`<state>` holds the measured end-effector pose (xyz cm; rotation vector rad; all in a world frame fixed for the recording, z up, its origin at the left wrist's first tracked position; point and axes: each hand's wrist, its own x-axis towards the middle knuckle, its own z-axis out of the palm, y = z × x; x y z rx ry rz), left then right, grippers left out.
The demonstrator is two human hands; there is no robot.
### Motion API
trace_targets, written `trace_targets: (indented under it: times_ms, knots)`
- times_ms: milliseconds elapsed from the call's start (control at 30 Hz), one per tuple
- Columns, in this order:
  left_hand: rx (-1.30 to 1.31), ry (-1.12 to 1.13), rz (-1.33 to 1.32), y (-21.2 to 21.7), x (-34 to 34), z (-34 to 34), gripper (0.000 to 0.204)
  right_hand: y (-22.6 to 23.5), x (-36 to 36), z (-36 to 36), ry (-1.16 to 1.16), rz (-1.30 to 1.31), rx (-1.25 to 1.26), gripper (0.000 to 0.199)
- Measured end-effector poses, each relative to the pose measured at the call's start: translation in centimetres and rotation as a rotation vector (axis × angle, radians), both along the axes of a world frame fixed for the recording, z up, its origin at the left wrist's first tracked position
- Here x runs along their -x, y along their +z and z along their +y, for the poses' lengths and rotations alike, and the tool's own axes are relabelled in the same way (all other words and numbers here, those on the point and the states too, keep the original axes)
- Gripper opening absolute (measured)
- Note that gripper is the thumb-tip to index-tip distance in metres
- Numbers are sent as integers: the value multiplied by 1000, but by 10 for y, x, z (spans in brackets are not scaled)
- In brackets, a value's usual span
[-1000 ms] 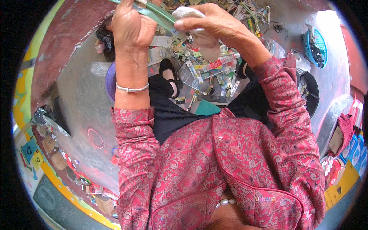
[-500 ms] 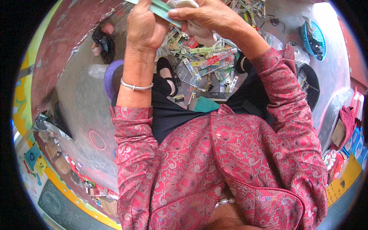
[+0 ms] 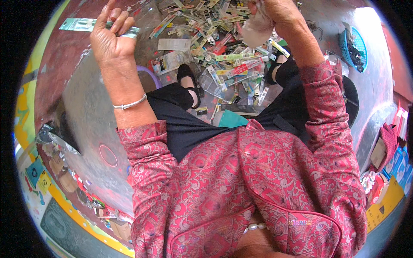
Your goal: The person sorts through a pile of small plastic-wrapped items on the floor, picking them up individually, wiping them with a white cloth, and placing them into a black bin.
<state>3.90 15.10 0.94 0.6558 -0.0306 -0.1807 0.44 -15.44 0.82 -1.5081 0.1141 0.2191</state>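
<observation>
My left hand (image 3: 112, 43) is closed around a long, flat, pale green strip-shaped package (image 3: 77, 24), which sticks out on both sides of the fingers. My right hand (image 3: 282, 13), partly cut off by the upper edge, grips a crumpled whitish cloth (image 3: 258, 32) that hangs below the fingers. Beneath and between the hands, a heap of flat, narrow packages (image 3: 223, 56) in green, white, yellow and red is spread over the floor in front of my feet.
A blue plastic basket (image 3: 362, 47) with dark contents stands at the right. Behind my left forearm shows the rim of a purple tub (image 3: 150, 76). My shoes (image 3: 186, 71) border the heap. A teal piece (image 3: 232, 119) lies between my legs.
My hands have moved apart. The left has carried the green package to the left; the right, with the cloth, has shifted right and off the package.
</observation>
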Motion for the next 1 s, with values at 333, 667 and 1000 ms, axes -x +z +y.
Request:
trace_targets:
  times_ms: [333,667,1000]
  knots:
    - [107,45,131,5,11,-2,29,-6,-17,-18,-136,-87,73,19]
    - [34,132,192,-3,10,-29,24,-13,-17,-76,-701,-178,-274,12]
    - [23,118,259,-12,6,-51,18,57,9,-73,-597,-348,-334,14]
